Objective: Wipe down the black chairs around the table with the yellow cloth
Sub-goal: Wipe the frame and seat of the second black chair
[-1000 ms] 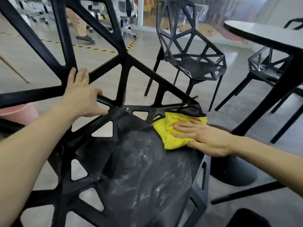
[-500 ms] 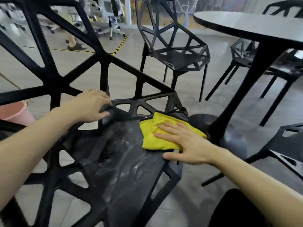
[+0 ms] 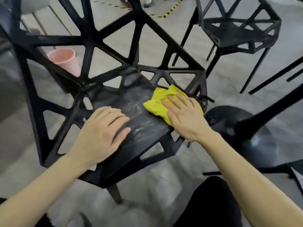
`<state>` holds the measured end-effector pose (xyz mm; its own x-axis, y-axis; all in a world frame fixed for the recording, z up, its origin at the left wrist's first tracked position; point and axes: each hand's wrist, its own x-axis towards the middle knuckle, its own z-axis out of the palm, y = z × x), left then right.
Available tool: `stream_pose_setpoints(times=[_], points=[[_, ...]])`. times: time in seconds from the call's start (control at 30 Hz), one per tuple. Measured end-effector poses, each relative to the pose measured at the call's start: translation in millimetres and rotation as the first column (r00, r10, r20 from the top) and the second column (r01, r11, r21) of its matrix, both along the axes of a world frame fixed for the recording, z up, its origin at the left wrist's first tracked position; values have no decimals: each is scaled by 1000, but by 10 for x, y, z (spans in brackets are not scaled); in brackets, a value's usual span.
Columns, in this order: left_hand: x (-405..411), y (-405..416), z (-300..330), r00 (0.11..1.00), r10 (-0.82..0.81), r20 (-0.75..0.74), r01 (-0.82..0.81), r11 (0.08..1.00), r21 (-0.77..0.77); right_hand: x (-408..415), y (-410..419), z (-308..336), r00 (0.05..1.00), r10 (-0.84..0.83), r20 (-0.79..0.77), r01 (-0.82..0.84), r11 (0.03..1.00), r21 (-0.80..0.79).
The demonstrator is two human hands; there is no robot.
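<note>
A black lattice chair (image 3: 114, 45) fills the middle of the head view, its dusty seat streaked with pale smears. A folded yellow cloth (image 3: 159, 102) lies on the seat's right side near the back corner. My right hand (image 3: 183, 115) presses flat on the cloth with straight fingers. My left hand (image 3: 103, 133) rests flat on the left part of the seat, fingers spread and holding nothing.
A second black chair (image 3: 237, 28) stands at the upper right. The table's round black base (image 3: 255, 141) and slanted post (image 3: 268, 112) sit just right of the seat. A pink bucket (image 3: 65, 61) shows through the chair back. Yellow-black floor tape (image 3: 165, 14) runs at the top.
My left hand left the chair's back frame and came down flat onto the seat. My right hand stays pressed on the cloth. The view tilted down over the seat.
</note>
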<state>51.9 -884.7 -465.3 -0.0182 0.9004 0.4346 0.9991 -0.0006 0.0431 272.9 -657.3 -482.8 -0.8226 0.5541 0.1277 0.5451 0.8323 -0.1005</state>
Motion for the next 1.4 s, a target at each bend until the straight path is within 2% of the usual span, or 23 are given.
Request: stream_pose_setpoints(times=[0.1, 0.2, 0.37, 0.57, 0.7, 0.77, 0.83, 0.9, 0.97, 1.03, 1.13, 1.2, 1.3, 1.33, 1.4], points=[[69, -268, 8, 997, 68, -28, -67, 998, 20, -149, 290, 145, 986, 165, 32, -166, 985, 38], [176, -577, -57, 986, 145, -77, -145, 989, 2, -245, 353, 88, 960, 279, 32, -274, 956, -105], [96, -743, -138, 973, 190, -132, -184, 981, 57, -421, 443, 66, 978, 152, 144, -114, 963, -243], [-450, -521, -123, 940, 287, -183, -278, 958, 71, -641, 896, 116, 963, 76, 259, -52, 994, -99], [-678, -473, -135, 898, 425, -118, -408, 902, 140, -806, 218, 67, 962, -148, 231, 176, 979, -105], [-701, -493, -142, 906, 413, -90, -394, 902, 175, -985, -444, 11, 957, -221, 190, 248, 959, -133], [-749, -489, -102, 926, 369, -76, -350, 917, 190, -1174, -991, -13, 979, -133, 155, 155, 977, -144], [-908, -484, -30, 917, 389, -91, -364, 907, 212, -1209, -1183, -3, 990, 25, 140, -3, 988, -157], [-1151, -487, 32, 888, 446, -113, -421, 887, 190, -1061, -998, 4, 973, 188, 132, -170, 976, -136], [-1311, -481, 61, 876, 469, -111, -455, 881, 128, -865, -580, 28, 956, 228, 187, -209, 971, -117], [-1309, -418, 43, 882, 460, -100, -452, 887, 96, -833, 232, 99, 957, 55, 285, -29, 995, -94], [-1273, -391, 56, 880, 462, -106, -453, 886, 100, -993, 441, 134, 943, -64, 325, 93, 993, -74], [-1279, -421, 40, 873, 465, -149, -458, 886, 80, -1333, -115, 42, 925, -154, 348, 212, 968, -135], [-1281, -422, 37, 868, 463, -179, -459, 886, 67, -1439, -452, 7, 929, -123, 349, 186, 970, -153], [-1297, -418, 47, 870, 442, -219, -444, 895, 46, -1580, -1123, -34, 948, 42, 317, 13, 986, -168]])
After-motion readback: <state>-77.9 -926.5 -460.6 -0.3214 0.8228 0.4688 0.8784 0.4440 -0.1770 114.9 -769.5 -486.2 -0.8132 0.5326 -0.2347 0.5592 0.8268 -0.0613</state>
